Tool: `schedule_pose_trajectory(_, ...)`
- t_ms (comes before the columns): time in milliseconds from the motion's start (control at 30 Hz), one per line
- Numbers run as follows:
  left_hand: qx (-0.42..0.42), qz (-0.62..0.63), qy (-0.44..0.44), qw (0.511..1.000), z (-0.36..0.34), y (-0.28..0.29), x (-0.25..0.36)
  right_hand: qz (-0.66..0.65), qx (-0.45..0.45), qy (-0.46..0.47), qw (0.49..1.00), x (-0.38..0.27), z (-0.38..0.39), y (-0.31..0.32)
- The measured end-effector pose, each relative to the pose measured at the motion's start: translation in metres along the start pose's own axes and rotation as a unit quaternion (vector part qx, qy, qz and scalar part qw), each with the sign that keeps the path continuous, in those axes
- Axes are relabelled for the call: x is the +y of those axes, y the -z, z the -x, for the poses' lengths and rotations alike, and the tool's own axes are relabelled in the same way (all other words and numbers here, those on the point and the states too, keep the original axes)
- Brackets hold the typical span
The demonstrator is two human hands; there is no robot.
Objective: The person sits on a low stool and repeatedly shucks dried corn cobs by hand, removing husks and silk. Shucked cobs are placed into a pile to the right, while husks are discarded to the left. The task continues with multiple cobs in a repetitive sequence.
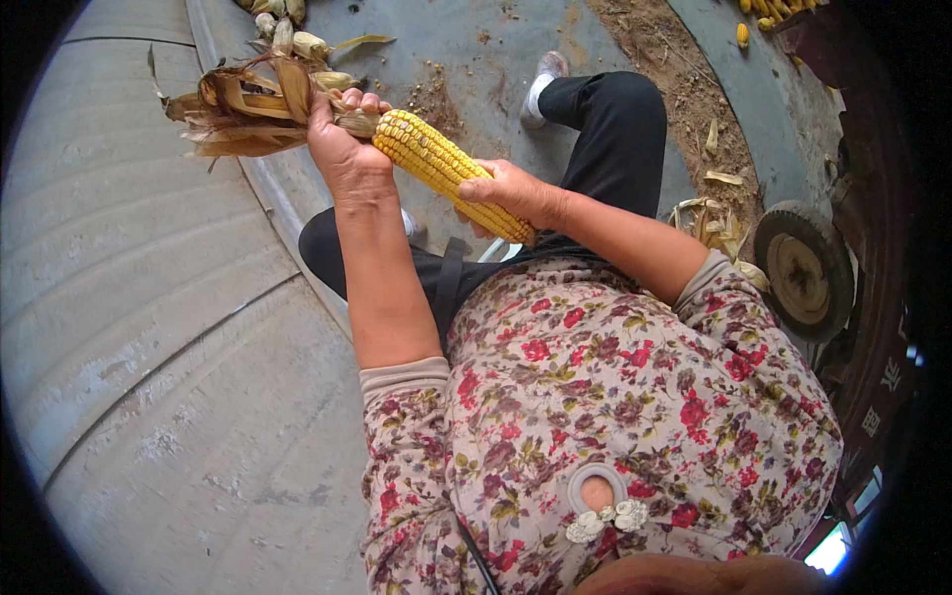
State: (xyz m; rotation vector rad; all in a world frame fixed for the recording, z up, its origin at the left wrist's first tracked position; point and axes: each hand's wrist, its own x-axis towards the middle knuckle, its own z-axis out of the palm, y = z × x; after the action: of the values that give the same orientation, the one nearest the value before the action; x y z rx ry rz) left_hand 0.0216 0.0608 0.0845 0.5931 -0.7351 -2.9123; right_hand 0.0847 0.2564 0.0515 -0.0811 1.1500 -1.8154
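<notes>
A yellow ear of corn is held between my two hands, slanting from upper left to lower right, its kernels bare. My left hand is closed around the stalk end, where the dry brown husk is peeled back and sticks out to the left. Lower down, my right hand grips the cob near its tip, thumb on top of the kernels. The fingers of this hand are partly hidden beneath the ear.
Several husked pieces lie at the top left. A wheel stands at the right, beside loose husks. More yellow ears are piled at the far right. Corrugated grey metal sheeting runs along my left.
</notes>
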Motion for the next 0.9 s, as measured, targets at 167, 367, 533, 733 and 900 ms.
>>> schedule_pose_trajectory(167,0.021,0.025,-0.066,0.997,-0.012,0.002,0.013,-0.115,0.008,0.008,0.993,0.013,-0.017,-0.026)
schedule_pose_trajectory(367,-0.041,0.034,-0.064,0.997,-0.013,-0.007,0.019,-0.088,-0.02,0.033,0.995,0.005,-0.018,-0.017)
schedule_pose_trajectory(533,-0.099,0.045,0.054,0.993,0.005,0.001,0.009,0.061,-0.05,-0.013,0.997,-0.015,0.0,0.018)
schedule_pose_trajectory(733,-0.116,0.13,0.09,0.981,0.016,-0.009,0.012,-0.086,-0.172,-0.033,0.981,0.011,0.001,0.023)
schedule_pose_trajectory(900,-0.14,0.148,0.085,0.975,0.014,-0.011,0.019,-0.173,-0.213,0.003,0.962,0.006,-0.005,0.008)
